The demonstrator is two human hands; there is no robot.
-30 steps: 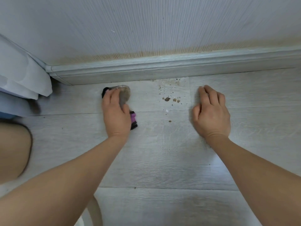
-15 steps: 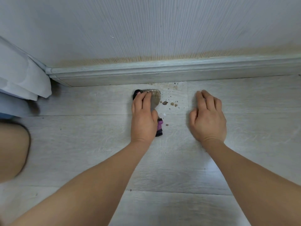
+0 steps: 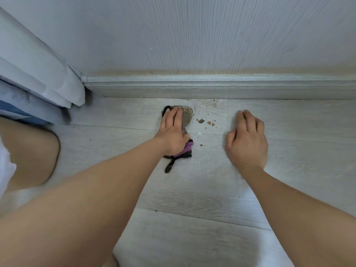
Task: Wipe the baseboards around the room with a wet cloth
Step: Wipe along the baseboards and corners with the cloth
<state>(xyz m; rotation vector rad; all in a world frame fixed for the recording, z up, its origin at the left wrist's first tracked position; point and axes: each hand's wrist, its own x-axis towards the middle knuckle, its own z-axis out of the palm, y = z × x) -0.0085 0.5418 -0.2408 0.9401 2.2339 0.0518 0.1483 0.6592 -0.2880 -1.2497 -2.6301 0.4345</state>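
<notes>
The cloth point(image 3: 185, 117), a dark rag with a purple band and a soiled grey-brown face, lies flat on the floor point(image 3: 192, 189) near the baseboard point(image 3: 221, 87) but not touching it. The left hand point(image 3: 173, 133) presses on it with straight fingers point(image 3: 178, 116) laid along its top; nothing is pinched or curled around. A loose dark strip of the cloth trails back toward the person. Brown crumbs point(image 3: 204, 121) lie scattered on the floor just right of the cloth and up to the floor's edge at the baseboard. The right hand point(image 3: 247, 139) rests on the floor beyond the crumbs, fingers loosely bent, holding nothing. A white curtain point(image 3: 48, 74) hangs at the left corner of the floor. Risk: the cloth face already appears loaded with dirt, so a pass along the baseboard is likely to smear grime rather than lift it. Pushing the crumbs sideways may pack them into the seam under the baseboard.
</notes>
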